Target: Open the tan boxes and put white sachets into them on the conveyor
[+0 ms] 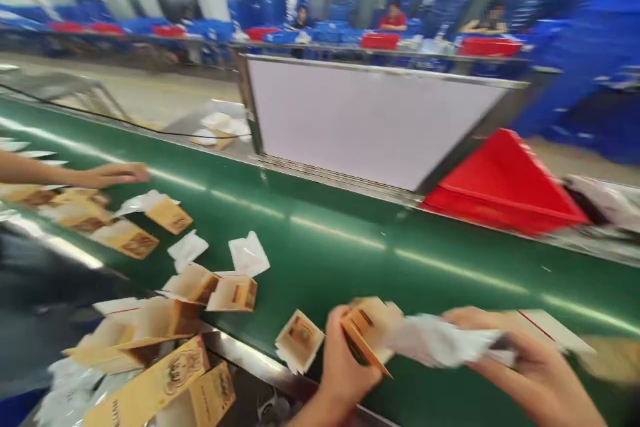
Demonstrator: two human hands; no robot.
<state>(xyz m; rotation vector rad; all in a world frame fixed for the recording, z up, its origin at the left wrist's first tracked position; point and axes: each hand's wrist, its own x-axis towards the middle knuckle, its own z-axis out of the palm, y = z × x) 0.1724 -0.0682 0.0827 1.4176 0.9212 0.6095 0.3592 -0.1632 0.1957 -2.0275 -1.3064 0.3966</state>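
Observation:
My left hand (340,363) is closed around a small open carton (367,327) of tan printed cardboard, held over the green conveyor belt (320,233). In my right hand (520,360) is a white plastic pouch (440,340), gripped at its right end. The pouch's left end reaches the carton's open mouth; blur hides how far it goes in. Just left of my left hand stands another open carton (300,340). Behind my right hand lies a pale cardboard piece with a red line (550,330).
Loose white pouches (249,253) and several cartons lie on the belt at left, where a co-worker's hand (120,173) reaches in. More cartons (150,380) pile up at the near edge. Across the belt are a white panel (370,120) and a red bin (505,187).

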